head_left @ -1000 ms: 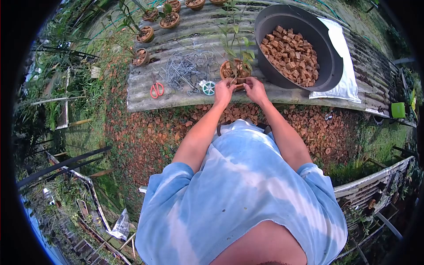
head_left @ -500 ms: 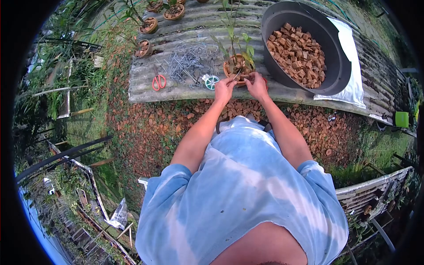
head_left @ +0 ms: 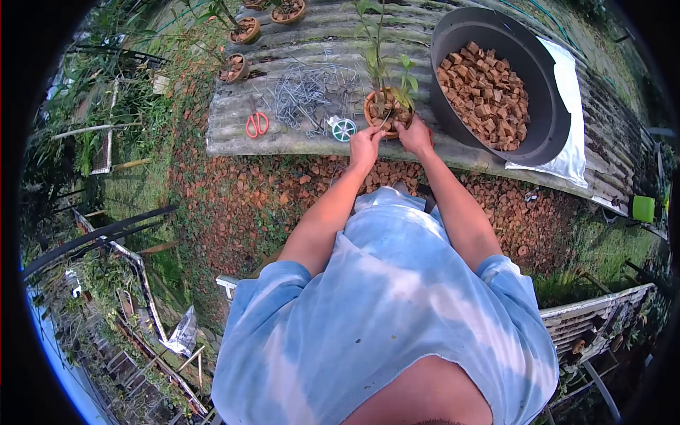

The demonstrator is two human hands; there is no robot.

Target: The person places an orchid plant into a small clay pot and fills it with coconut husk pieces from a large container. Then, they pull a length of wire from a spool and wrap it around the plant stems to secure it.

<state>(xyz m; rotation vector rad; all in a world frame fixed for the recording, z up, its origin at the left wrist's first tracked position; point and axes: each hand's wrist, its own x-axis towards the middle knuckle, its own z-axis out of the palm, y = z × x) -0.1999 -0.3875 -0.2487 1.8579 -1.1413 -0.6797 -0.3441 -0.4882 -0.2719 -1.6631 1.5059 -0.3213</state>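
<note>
Head view: potted plant [head_left: 372,64] in a clay-coloured pot [head_left: 367,112], upright near the front edge of the corrugated table [head_left: 228,127], left of the dark tub [head_left: 549,106]. Left hand [head_left: 364,147] at the front rim, grip closed, looks like a pinch on a thin pale rod [head_left: 384,123]. Right hand [head_left: 416,137] at the rim's right front, fingers curled in; can't tell if that grip is clamped or just resting.

Handling, my guess: rod light, stiff but bendable, take it near its end. Pot rigid, brittle, moderate weight, top-heavy with the tall stem; hold by rim or wall. Leaves soft, tear easily, keep off.
</note>
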